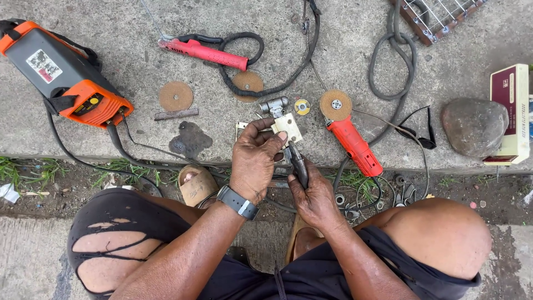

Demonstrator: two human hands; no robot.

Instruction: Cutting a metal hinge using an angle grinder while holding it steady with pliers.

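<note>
Torn black shorts (119,236) — grey wristwatch (237,201), sandals (195,184).

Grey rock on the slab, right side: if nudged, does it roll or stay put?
The grey rock probably stays put: it looks broad and low, sitting flat on the concrete slab. It is likely heavy for its size and rigid. Its rounded edges might let it rock slightly, and it seems close to the maroon box.

Grey concrete slab (111,133), daylight — weedy dirt strip (66,172)
</note>
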